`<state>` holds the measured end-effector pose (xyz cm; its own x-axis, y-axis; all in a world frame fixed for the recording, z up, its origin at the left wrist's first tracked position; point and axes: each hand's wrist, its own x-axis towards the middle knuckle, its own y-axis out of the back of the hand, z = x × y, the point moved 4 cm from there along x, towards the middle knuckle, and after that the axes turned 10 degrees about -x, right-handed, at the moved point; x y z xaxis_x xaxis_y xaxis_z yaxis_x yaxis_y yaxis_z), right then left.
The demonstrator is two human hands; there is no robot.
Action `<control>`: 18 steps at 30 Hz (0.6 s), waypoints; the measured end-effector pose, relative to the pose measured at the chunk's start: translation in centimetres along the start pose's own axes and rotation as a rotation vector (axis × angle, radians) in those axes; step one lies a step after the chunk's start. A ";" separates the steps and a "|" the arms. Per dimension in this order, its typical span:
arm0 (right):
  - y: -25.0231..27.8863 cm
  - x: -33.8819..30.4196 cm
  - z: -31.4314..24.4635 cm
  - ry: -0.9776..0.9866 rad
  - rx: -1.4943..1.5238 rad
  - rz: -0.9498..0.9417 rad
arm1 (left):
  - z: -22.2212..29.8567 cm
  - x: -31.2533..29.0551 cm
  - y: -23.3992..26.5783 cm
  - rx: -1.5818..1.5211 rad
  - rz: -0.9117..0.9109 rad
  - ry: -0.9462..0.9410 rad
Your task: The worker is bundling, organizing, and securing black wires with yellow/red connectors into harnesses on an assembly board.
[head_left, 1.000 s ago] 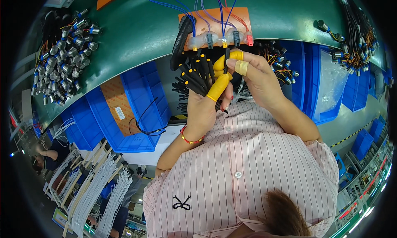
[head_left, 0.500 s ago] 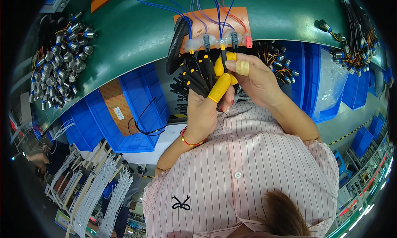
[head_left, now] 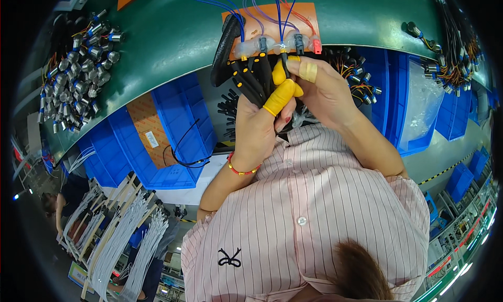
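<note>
My left hand, with yellow finger cots on thumb and finger, is closed around a bundle of black cables whose ends show yellow tips. My right hand has a tan band round one finger. It pinches a single black cable together with the left fingertips. That cable's end meets a connector in the middle of the row along the near edge of an orange board. Black, yellowish and red connectors sit there in translucent glue, with blue, purple and red wires running away from them. The fingers hide the exact grip.
A black padded object lies left of the board on the green bench. Metal-capped wired parts heap at the left, with more at the right. Blue bins stand below the bench edge. White wires hang on a rack behind left.
The cable bundle and both hands have shifted slightly away from my body, closer to the board. The pinched cable's end sits nearer the middle connector. The view has moved a little.
</note>
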<state>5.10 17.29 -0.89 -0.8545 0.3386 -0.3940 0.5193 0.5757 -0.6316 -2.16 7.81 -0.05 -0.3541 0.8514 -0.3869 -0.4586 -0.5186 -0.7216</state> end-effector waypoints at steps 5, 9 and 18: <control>-0.9 -0.4 -0.8 -0.005 -0.234 0.044 | 0.2 -0.5 -0.2 0.034 0.036 -0.023; -0.9 0.3 0.1 0.109 -0.310 0.214 | 0.0 -0.5 0.1 0.030 0.005 0.006; 2.8 -1.9 0.5 0.054 0.018 0.219 | 0.4 -2.1 0.6 0.431 0.146 -0.295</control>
<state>8.12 17.89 -2.23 -0.7203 0.4941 -0.4869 0.6925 0.4708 -0.5467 -2.01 5.70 0.51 -0.6242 0.7425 -0.2430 -0.6586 -0.6674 -0.3477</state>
